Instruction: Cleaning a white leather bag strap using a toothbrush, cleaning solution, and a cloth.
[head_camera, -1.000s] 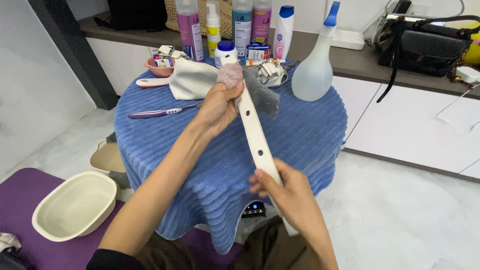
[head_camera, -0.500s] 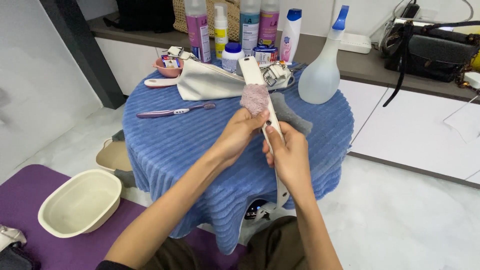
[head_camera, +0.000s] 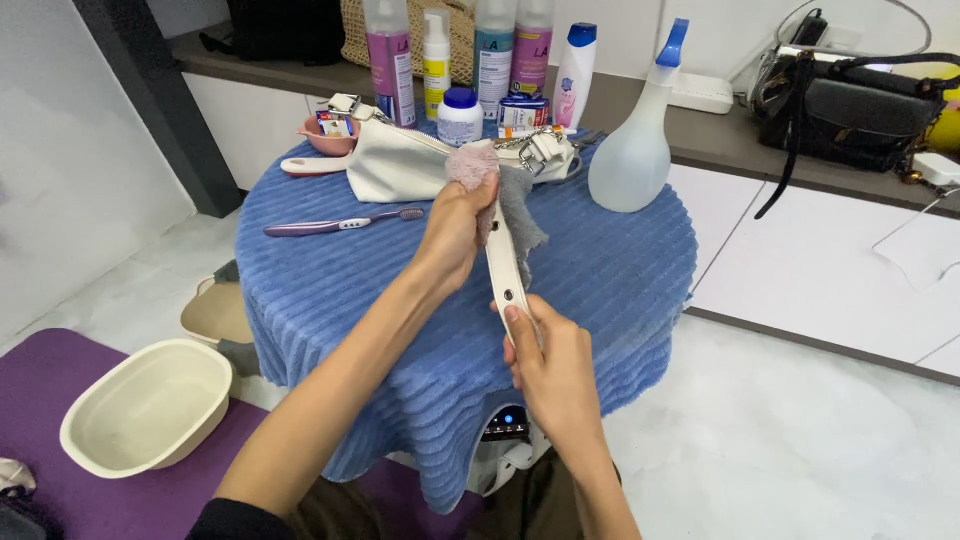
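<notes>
Left hand closed around a pink-and-grey cloth, pressed against the upper run of a white strap. Right hand pinched shut on the strap's lower end, pulling it taut above the blue-covered table.

Best done with steady tension from the lower grip, so the strap stays flat under the cloth. Better to wrap the cloth round both faces and run along the length in one direction, minding the punched holes where dirt probably lodges.

Beyond the strap, a white bag on the table, joined to the strap's far end. Left of the strap, a purple toothbrush. Right of the strap, a spray bottle. Behind the bag, a row of bottles.
</notes>
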